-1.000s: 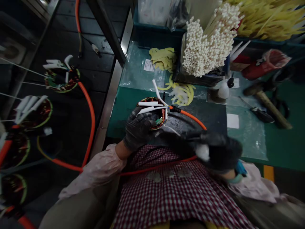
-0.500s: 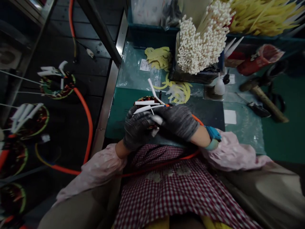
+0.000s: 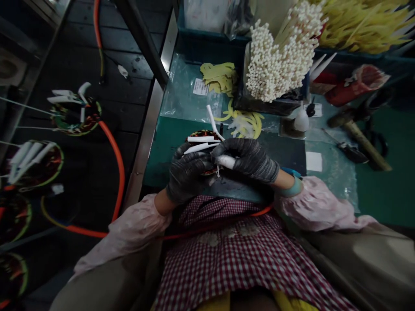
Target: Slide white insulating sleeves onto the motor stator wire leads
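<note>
A round motor stator [image 3: 197, 134] with copper windings sits on the bench before me, partly covered by my hands. White sleeving tubes [image 3: 201, 139] stick out over its top, one of them slanting up and back. My left hand [image 3: 189, 170], in a dark grey glove, is closed around the stator's left and near side. My right hand [image 3: 249, 157], gloved alike, pinches a short white tube [image 3: 226, 161] at the stator's right edge. A thin white string end [image 3: 218, 170] hangs below the fingers. The windings under both hands are hidden.
More wound stators [image 3: 76, 114] with white tubes and orange cables [image 3: 118, 164] are at the left. Behind stand a bundle of thin white sticks [image 3: 279, 65] and yellow strips [image 3: 356, 26]. A hammer [image 3: 366, 142], a screwdriver [image 3: 352, 151] and a small white bottle [image 3: 301, 120] lie right.
My right hand has shifted slightly right and turned, and the short white tube in its fingers has moved right with it. My left hand stays on the stator. The view has shifted slightly.
</note>
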### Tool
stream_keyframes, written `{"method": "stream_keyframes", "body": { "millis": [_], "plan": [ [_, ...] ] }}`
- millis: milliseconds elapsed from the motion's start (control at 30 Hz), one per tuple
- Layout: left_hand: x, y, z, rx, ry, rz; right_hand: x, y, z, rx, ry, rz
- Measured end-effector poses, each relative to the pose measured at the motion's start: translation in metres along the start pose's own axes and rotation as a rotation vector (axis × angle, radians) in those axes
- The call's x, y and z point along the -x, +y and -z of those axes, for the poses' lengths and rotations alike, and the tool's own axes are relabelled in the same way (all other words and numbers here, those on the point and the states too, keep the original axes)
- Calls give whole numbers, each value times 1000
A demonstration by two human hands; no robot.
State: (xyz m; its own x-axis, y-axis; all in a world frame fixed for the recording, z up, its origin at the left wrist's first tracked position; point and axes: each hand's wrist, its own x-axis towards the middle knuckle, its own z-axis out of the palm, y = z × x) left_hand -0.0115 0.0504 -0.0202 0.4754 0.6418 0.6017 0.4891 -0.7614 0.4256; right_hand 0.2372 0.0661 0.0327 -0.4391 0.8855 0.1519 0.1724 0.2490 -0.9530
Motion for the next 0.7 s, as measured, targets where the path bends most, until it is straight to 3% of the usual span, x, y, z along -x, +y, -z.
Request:
{"method": "stream_keyframes", "body": {
  "millis": [167,300,367,500,700],
  "plan": [
    [-1,1,-1,-63,-8,21,3,8,0,39,-16,70],
    [-3,4,3,-61,-3,22,14,14,4,222,-196,352],
    [-4,5,6,-10,-1,12,22,16,4,314,-209,411],
    [-4,3,6,-23,1,38,26,15,-1,193,-12,201],
    [-4,-1,5,26,26,7,14,3,-8,43,45,5]
  ]
}}
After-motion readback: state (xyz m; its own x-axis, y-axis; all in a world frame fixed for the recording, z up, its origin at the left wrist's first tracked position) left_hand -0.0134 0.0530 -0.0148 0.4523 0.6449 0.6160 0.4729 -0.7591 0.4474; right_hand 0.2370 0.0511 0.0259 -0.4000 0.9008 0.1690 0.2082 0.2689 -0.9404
